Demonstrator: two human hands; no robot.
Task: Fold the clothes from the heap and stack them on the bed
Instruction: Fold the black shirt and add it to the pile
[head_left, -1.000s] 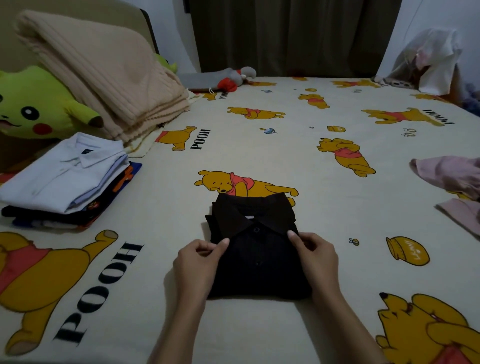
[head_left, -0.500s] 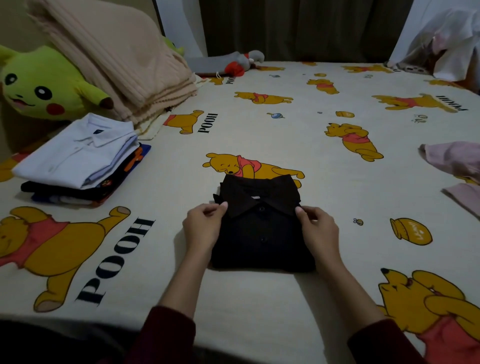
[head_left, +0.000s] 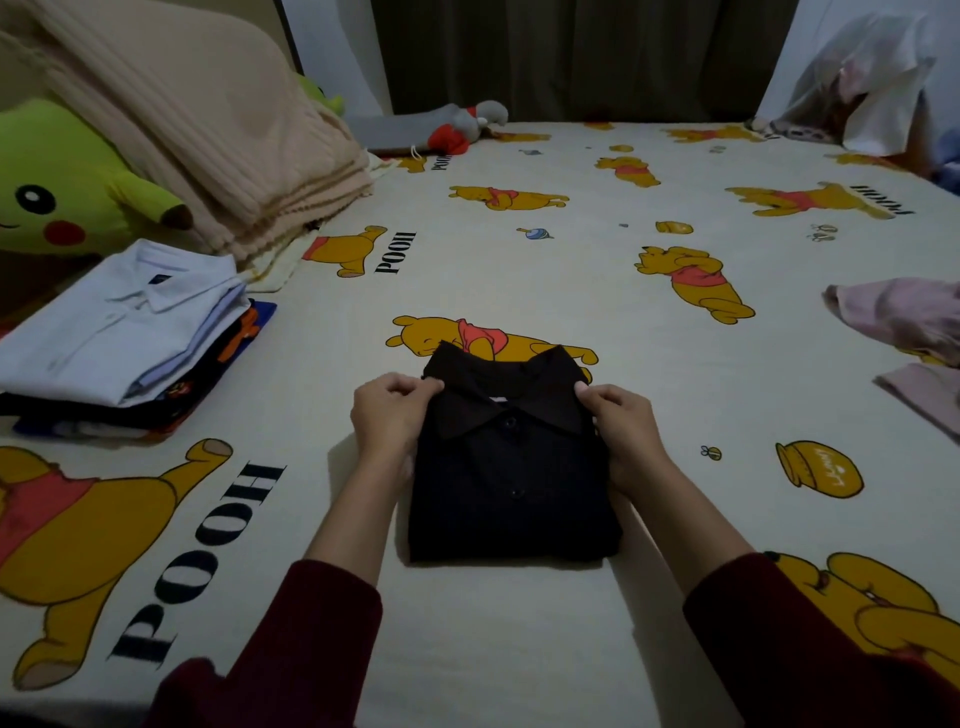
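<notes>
Two hands are on the black shirt (head_left: 511, 467), which lies folded flat on the bed sheet (head_left: 519, 649) straight in front of me, buttons up and collar at its far end. My left hand (head_left: 389, 418) has thumb and forefinger pinched on the collar's left corner, and my right hand (head_left: 621, 428) pinches the right corner the same way, with the other fingers curled against the shirt's sides.

My guess is that I am squaring the collar before carrying the shirt across to the stack. The risk is in the lift: if I raise it by these two collar corners alone, the near half of the shirt can hang down and the fold under it can open, since nothing supports it from beneath. Tugging the corners unevenly could also skew the collar or drag the whole bundle crooked on the sheet.

Left of the shirt, and a little farther off, stands the stack of folded clothes (head_left: 119, 338), its white top piece sloping; a shirt dropped off-centre there could slide or tip the layers. Right of the shirt, at about the same depth, lie the pink clothes (head_left: 898, 317) not yet folded. Beyond the stack rest a yellow plush toy (head_left: 62, 202) and a beige blanket (head_left: 208, 135)
</notes>
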